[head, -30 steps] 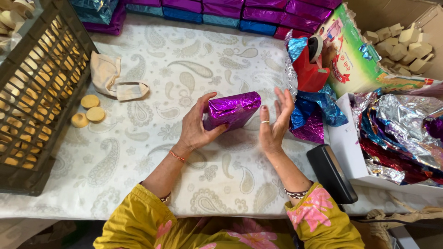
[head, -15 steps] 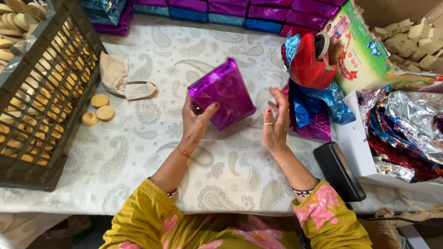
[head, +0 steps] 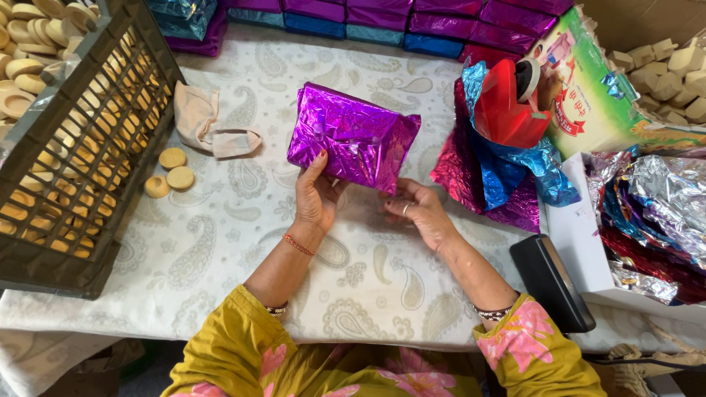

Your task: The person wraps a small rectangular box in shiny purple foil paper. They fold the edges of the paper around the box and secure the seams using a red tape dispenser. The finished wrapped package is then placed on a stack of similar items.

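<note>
Gripping purple foil packet (head: 353,140) at its near edge, both hands (head: 318,197) (head: 416,212) closed; thin foil may tear if pinched.

your left hand (head: 318,197) grips the purple foil packet (head: 351,137) at its near edge, your right hand (head: 417,213) pinches its lower corner, red tape dispenser (head: 509,110) just right.

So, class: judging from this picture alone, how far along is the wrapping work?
Done: wrapped foil packets are stacked along the table's far edge. In hand: the left hand holds a purple foil parcel, with the right hand at its lower edge. Left: round biscuits lie loose, more fill the crate, and unused foil sheets wait.
</note>
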